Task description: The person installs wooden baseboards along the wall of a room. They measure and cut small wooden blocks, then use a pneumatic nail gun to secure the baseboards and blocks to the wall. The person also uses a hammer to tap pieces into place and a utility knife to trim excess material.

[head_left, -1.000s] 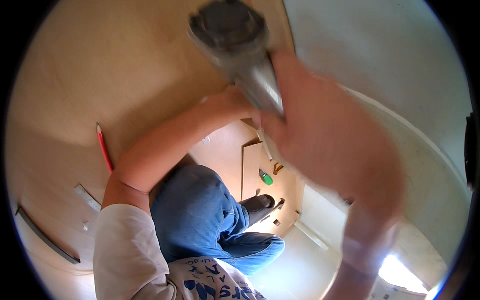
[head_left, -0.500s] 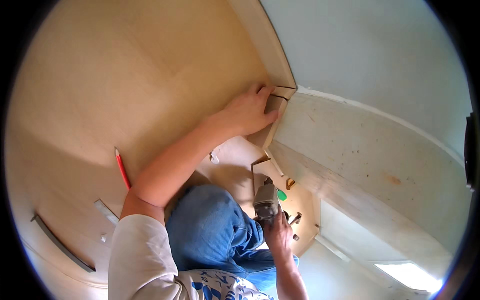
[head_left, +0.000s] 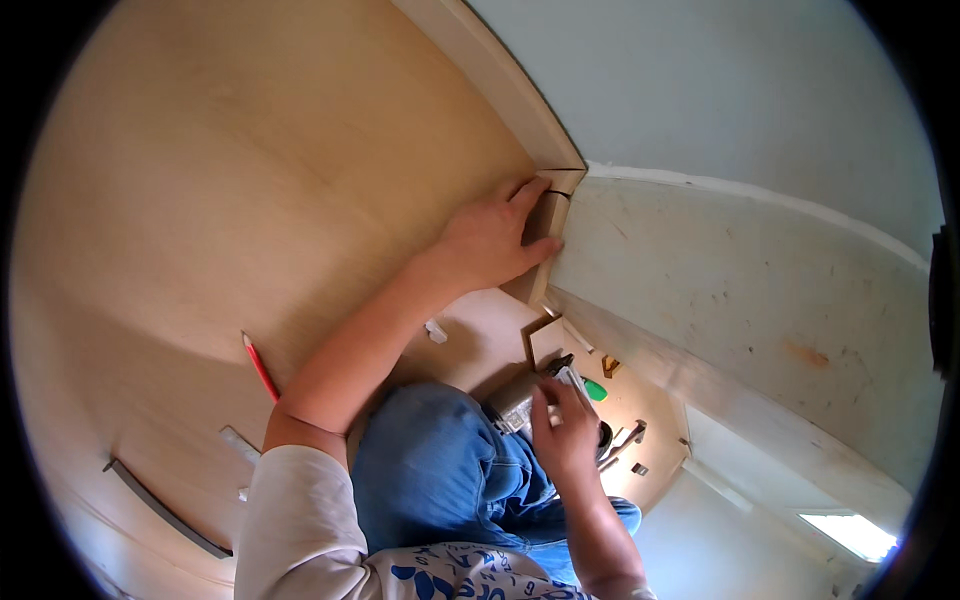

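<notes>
My left hand (head_left: 490, 240) is spread over a thin wood strip (head_left: 547, 220) at the corner of a large wooden panel (head_left: 260, 120). Its fingertips touch the strip near a joint, and the thumb rests on the strip's outer edge. Beside my bent knee, my right hand (head_left: 568, 430) is curled at a grey and black power tool (head_left: 512, 402), which lies tilted. The hand covers the tool's handle, so the exact hold is partly hidden. Left of my left forearm, a red pencil (head_left: 262, 368) lies on the panel.
A metal ruler (head_left: 240, 442) and a dark curved strip (head_left: 165, 508) lie at the left. Past the power tool are a green object (head_left: 596, 390), a hammer (head_left: 625, 444) and small pieces. A pale wall (head_left: 740, 270) borders the right side.
The power tool has turned from upright to a tilted position beside my knee, and my right hand has shifted up over it. My left hand stays at the strip. The view has shifted slightly.
</notes>
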Action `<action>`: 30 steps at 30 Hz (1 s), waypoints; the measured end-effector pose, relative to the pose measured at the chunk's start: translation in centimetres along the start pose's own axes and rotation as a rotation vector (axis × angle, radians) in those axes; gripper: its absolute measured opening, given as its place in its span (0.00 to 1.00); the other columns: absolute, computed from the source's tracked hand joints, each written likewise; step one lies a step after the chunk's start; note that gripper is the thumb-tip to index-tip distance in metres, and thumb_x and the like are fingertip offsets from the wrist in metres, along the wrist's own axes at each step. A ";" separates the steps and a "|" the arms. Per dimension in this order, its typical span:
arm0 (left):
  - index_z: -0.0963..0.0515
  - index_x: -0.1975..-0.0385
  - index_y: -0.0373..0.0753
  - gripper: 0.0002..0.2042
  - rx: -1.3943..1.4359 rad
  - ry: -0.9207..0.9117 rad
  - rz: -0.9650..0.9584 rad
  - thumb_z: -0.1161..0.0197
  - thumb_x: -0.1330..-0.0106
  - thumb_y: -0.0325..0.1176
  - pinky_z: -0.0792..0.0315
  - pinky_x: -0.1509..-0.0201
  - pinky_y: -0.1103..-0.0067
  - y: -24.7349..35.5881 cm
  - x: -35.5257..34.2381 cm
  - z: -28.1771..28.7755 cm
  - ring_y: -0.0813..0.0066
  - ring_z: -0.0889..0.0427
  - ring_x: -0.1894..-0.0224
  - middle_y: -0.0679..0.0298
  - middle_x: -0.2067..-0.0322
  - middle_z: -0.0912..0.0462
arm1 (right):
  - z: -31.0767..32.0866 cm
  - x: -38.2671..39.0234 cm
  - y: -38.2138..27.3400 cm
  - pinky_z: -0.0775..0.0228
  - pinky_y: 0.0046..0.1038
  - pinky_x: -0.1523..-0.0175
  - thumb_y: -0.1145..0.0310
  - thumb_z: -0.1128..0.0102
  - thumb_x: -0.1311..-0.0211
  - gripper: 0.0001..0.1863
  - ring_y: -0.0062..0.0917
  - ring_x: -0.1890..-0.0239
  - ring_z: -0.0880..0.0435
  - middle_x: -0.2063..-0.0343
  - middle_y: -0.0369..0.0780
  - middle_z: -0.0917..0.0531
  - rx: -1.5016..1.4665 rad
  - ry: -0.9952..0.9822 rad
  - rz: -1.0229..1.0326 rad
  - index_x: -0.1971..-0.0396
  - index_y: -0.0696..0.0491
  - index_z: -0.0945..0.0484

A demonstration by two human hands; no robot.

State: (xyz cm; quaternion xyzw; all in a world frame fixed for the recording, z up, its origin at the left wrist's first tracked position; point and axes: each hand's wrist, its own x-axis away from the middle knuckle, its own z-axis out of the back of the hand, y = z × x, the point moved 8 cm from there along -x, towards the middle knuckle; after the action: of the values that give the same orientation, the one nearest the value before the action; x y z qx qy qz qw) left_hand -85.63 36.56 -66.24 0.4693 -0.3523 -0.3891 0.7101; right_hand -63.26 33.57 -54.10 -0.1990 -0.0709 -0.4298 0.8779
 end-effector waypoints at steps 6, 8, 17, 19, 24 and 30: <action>0.35 0.28 0.40 0.38 -0.005 -0.023 0.014 0.37 0.33 0.54 0.22 0.41 0.61 0.8 -0.1 0.6 0.46 0.19 0.42 0.50 0.35 0.27 | -6.9 -8.9 0.6 0.21 0.46 0.56 0.56 0.40 0.27 0.20 0.51 0.62 0.12 0.67 0.52 0.12 -0.199 0.055 -0.200 0.56 0.62 0.21; 0.35 0.28 0.40 0.38 -0.001 0.009 -0.013 0.37 0.33 0.54 0.22 0.40 0.61 0.8 -0.2 0.7 0.47 0.19 0.42 0.51 0.35 0.26 | -7.4 -9.6 1.1 0.22 0.49 0.57 0.56 0.42 0.26 0.20 0.54 0.63 0.14 0.67 0.55 0.13 -0.126 0.094 -0.165 0.56 0.63 0.21; 0.34 0.27 0.40 0.37 0.044 0.087 -0.068 0.36 0.33 0.52 0.23 0.40 0.61 0.2 0.0 0.0 0.45 0.19 0.42 0.48 0.35 0.26 | -9.5 -9.6 1.4 0.28 0.55 0.59 0.60 0.50 0.22 0.21 0.61 0.63 0.18 0.69 0.60 0.16 -0.047 0.258 -0.103 0.64 0.65 0.22; 0.35 0.27 0.39 0.37 0.076 0.087 -0.068 0.36 0.33 0.51 0.23 0.40 0.61 0.5 0.2 0.2 0.45 0.20 0.41 0.46 0.35 0.26 | -9.5 -9.4 1.4 0.29 0.55 0.59 0.60 0.50 0.23 0.21 0.61 0.63 0.18 0.69 0.60 0.17 -0.069 0.298 -0.089 0.65 0.66 0.22; 0.35 0.28 0.36 0.36 0.042 0.115 -0.083 0.37 0.31 0.50 0.23 0.39 0.61 0.5 0.2 -0.2 0.42 0.21 0.41 0.43 0.36 0.26 | -9.5 -9.7 1.2 0.30 0.57 0.60 0.60 0.47 0.24 0.22 0.62 0.65 0.19 0.72 0.61 0.18 -0.029 0.256 -0.114 0.69 0.67 0.22; 0.40 0.26 0.33 0.36 0.033 0.098 -0.064 0.40 0.28 0.48 0.29 0.32 0.61 0.7 0.3 -0.9 0.42 0.26 0.36 0.42 0.34 0.28 | -9.5 -10.0 1.1 0.31 0.59 0.60 0.63 0.48 0.26 0.21 0.62 0.66 0.20 0.75 0.62 0.21 0.019 0.258 -0.094 0.75 0.66 0.24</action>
State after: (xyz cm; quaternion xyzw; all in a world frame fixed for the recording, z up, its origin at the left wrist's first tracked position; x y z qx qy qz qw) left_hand -84.58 36.86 -65.78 0.5106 -0.3082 -0.3823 0.7058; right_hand -68.99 37.53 -66.02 -0.1304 0.0291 -0.4917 0.8604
